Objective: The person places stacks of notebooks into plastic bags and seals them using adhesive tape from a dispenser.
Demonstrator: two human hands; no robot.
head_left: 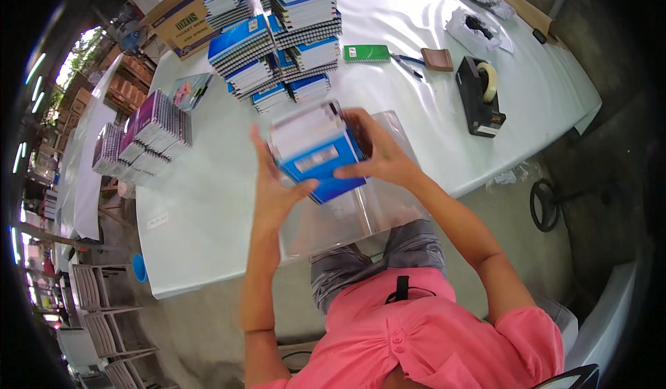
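Note:
Between my two hands is a small stack of blue spiral notebooks, slightly blurred and tilted, above the near part of the table. My right hand grips its right side, thumb on the blue cover and fingers behind. My left hand supports the left side, thumb at the near corner and fingers reaching up along the edge. Below them a clear plastic sheet or bag lies over the table edge. Just beyond stand tall piles of blue spiral notebooks.
Purple-covered spiral notebooks are piled at the left. A cardboard box stands at the far left. Towards the right lie a green notebook, a brown piece, a black tape dispenser and a crumpled plastic bag.

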